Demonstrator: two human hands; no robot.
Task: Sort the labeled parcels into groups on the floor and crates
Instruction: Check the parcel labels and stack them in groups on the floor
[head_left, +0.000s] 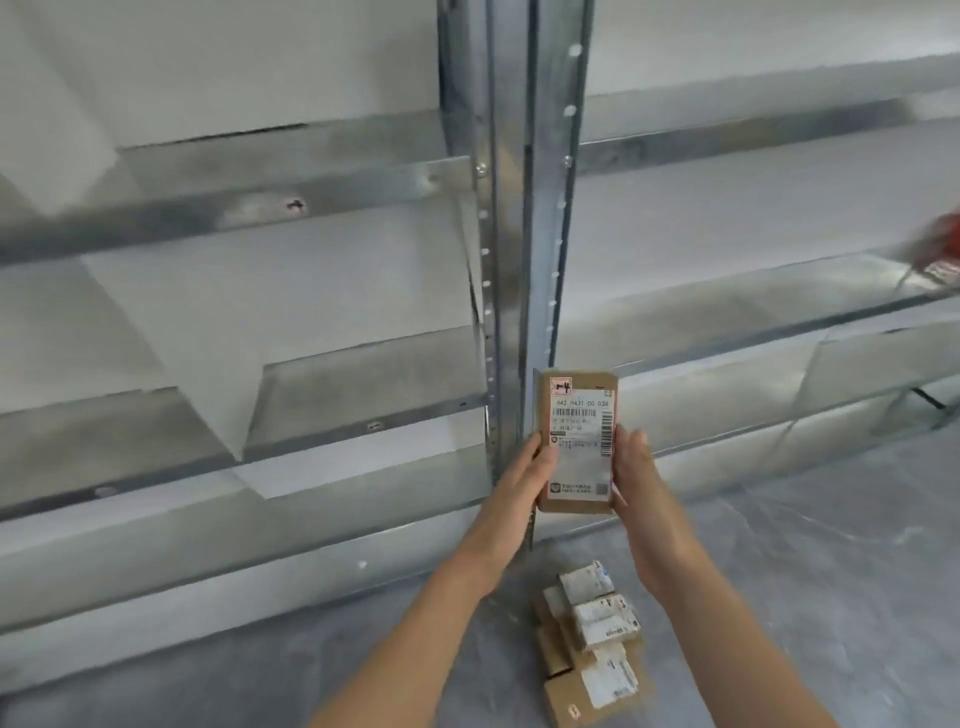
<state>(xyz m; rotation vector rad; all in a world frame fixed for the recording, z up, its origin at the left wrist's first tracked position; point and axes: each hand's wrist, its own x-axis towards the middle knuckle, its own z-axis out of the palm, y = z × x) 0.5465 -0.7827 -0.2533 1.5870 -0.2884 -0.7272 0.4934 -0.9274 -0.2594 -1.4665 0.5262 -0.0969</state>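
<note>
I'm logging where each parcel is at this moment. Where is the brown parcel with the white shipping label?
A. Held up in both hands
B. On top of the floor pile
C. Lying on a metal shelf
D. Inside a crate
A: the left hand and right hand grip the brown parcel by its sides, above the floor pile.

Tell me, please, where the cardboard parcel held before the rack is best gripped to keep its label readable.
Grip the cardboard parcel by its two long side edges, low down, coming from left and right, as the left hand and right hand do. It is narrow, stands upright, and the label covers most of its front, so thumbs should stay at the margins.
</note>
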